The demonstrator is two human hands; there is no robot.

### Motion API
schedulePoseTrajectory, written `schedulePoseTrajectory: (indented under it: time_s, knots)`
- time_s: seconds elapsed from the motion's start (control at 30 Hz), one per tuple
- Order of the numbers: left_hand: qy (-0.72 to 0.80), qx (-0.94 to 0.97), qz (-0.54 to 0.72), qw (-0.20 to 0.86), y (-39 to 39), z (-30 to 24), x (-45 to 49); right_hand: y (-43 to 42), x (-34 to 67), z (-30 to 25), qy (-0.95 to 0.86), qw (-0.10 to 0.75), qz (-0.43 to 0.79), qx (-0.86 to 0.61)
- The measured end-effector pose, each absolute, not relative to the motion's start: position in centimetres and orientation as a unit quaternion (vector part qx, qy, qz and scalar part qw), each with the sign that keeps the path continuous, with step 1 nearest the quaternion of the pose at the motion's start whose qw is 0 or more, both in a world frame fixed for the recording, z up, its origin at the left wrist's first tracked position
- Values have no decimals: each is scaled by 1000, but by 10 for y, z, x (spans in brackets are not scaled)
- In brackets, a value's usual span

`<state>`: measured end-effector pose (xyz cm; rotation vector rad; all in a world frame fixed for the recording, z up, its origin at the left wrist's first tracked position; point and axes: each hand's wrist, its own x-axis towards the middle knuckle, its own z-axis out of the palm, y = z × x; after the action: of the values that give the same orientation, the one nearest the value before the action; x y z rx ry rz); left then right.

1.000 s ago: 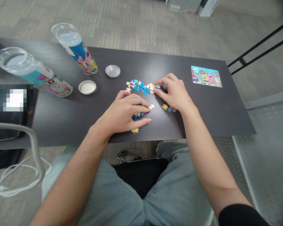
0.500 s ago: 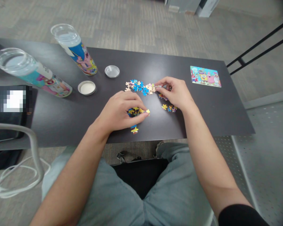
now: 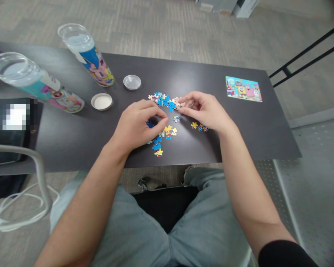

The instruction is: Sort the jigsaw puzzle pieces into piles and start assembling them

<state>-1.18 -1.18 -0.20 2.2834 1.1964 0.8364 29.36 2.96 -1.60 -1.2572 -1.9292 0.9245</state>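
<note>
Head view. I am working over scattered puzzle pieces near the middle of the dark table [image 3: 253, 142], between its far edge and the near edge by my lap.

My left hand [image 3: 140, 124] is arching over pieces on the near side, thumb and forefinger drawn together at the tips; I cannot tell whether they are pinching anything. My right hand [image 3: 203, 108] is reaching to the right end of the main pile [image 3: 163, 100], thumb and forefinger curled around its edge; whether a piece is between them, I cannot tell.

Pieces are lying in separate lots. The main pile, mostly blue and pale, is spreading toward the far edge. A mixed cluster [image 3: 157, 141] is sitting partly under my left hand, trailing toward the near edge. A small cluster [image 3: 194, 125] is lying below my right palm, and a lone piece [image 3: 176, 119] is resting between the hands.

Progress, my judgement: division into groups is well begun, with the main pile remaining to go through. I am seeing no finished picture built from the pieces; whether any are interlocking is too small to tell. A picture card [image 3: 243, 89] is lying near the far right corner.
</note>
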Motion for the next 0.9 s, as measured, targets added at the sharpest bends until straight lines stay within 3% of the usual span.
schedulePoseTrajectory:
  time_s: [0.13,0.37,0.73,0.9]
  knots:
    - [417,828,302,223,-11,-4,-12,31,294,-16,-754,310,220,-536]
    - [383,876,210,206,-14,-7,-7,33,297,-22,-768,287,170,-547]
    - [338,880,287,168,-14,-11,-10,36,296,-23,-754,319,231,-525]
    - [412,838,338,117,-12,-13,-10,29,287,-15,-768,333,246,-488]
